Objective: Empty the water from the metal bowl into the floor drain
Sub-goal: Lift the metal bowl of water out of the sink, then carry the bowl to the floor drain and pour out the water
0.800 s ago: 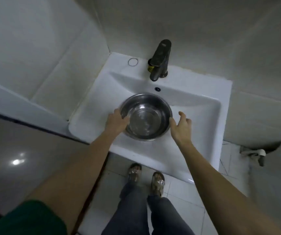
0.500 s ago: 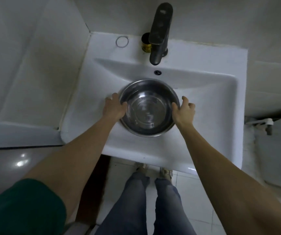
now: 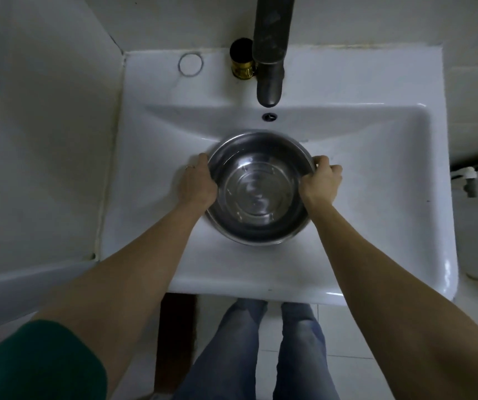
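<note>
Water sits clear in the bowl (image 3: 260, 189), which rests in the sink (image 3: 376, 174) toward its front edge, below the tap (image 3: 271, 53). Your left hand (image 3: 198, 183) is curled on the bowl's left rim, your right hand (image 3: 321, 183) closed on its right rim, thumb over the edge.

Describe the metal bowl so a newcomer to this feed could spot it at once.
Find the white sink against the tiled wall, with a dark faucet at its back. Below the spout sits the metal bowl, held at its rim by the left hand and right hand. It is the only round, shiny steel object there.
</note>
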Tool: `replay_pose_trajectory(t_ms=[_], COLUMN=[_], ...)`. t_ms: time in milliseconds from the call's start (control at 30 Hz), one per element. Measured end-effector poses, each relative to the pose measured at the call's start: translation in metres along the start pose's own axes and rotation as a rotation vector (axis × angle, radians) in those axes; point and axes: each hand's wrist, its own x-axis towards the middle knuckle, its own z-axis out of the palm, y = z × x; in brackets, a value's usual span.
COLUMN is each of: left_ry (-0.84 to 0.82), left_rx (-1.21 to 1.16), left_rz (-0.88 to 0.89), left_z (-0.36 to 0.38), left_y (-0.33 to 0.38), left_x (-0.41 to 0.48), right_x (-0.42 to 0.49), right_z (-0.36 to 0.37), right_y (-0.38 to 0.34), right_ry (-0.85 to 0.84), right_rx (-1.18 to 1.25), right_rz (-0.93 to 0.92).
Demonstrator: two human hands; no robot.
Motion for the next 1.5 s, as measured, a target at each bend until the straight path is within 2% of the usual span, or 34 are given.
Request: replay_pose_trajectory(t_ms=[167, 367, 733, 867, 1100, 1300, 1500], left_ry=[0.003, 0.011, 0.170, 0.184, 0.014, -0.034, -0.097], left_rx=[-0.025, -0.059, -0.195, -0.203, -0.176, -0.086, 0.017], left_rz=[0.038, 0.145, 0.388, 0.435, 0.422, 0.465, 0.440], left_z=[-0.008, -0.036, -0.069, -0.039, 0.048, 0.121, 0.181], left_y=[0.003, 0.029, 0.174, 0.247, 0.355, 0.413, 0.454], left_x=[-0.008, -0.044, -0.175, -0.228, -0.293, -0.288, -0.248], right_x=[-0.003, -0.017, -0.045, -0.048, -0.030, 0.021, 0.078], right_z=[-0.012, -0.061, -0.245, -0.325, -0.430, -0.441, -0.428], right_y=[0.005, 0.011, 0.087, 0.140, 0.248, 0.325, 0.360], right_ry=[-0.003, 0.061, 0.266, 0.310, 0.388, 0.420, 0.413], right_rx=[0.062, 0.131, 0.270, 0.271, 0.185, 0.280, 0.299], right_rz=[0.022, -0.073, -0.174, -0.196, -0.160, 0.021, 0.155])
